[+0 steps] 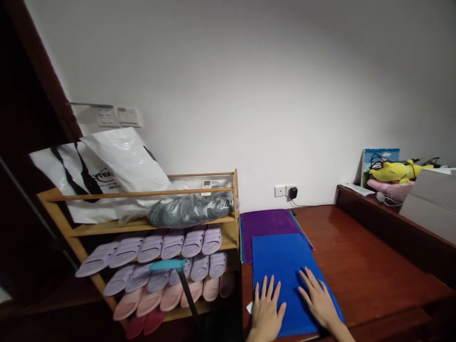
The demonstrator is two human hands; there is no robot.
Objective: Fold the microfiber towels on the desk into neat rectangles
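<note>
A flat blue folded cloth (pixel 285 256) lies on the reddish-brown wooden desk at the lower middle. My left hand (pixel 267 308) rests on its near left part, palm down with the fingers spread. On the right side of the same cloth lies my right hand (pixel 318 299), its fingers stretched out too. Neither hand holds anything. Behind the blue cloth, and partly covered by it, is a purple cloth (pixel 267 222) with coloured edges of other layers showing beneath. A small white tag (pixel 250 308) sticks out at the blue cloth's left edge.
Left of the desk (pixel 342 251) stands a wooden shoe rack (pixel 235 190) with several slippers (pixel 173 244), a white bag (pixel 107 175) and a remote (pixel 206 186). A turquoise-topped pole (pixel 188 289) stands before it. A raised ledge at right holds a yellow plush toy (pixel 394 171) and white boxes (pixel 432 199).
</note>
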